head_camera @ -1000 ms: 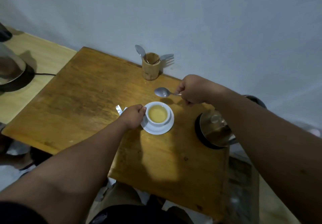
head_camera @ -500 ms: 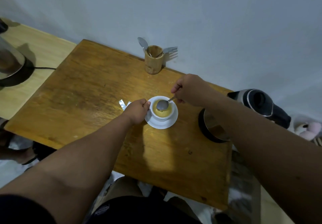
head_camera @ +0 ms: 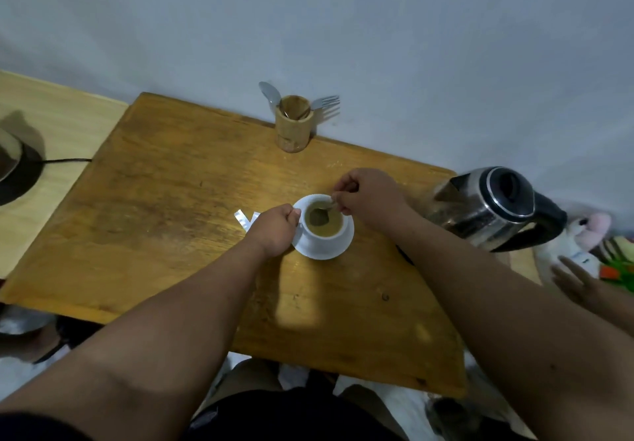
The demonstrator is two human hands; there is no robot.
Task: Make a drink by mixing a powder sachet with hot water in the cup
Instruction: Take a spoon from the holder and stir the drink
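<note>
Since half a second ago, one metal teaspoon (head_camera: pixel 322 209) has sunk from above the rim into the tan drink, its bowl now under the surface. One white ceramic cup (head_camera: pixel 322 238) stands on one white saucer (head_camera: pixel 338 251) between the two hands. Left hand (head_camera: pixel 274 231) is closed on the cup's left side; right hand (head_camera: pixel 368 190), just behind the cup, pinches the spoon handle. One torn silver sachet (head_camera: pixel 242 218) lies just left of the left hand. One steel kettle (head_camera: pixel 487 205) sits beyond the right forearm, and one wooden cutlery holder (head_camera: pixel 293 128) stands far past both hands on the wooden table (head_camera: pixel 154 207).
</note>
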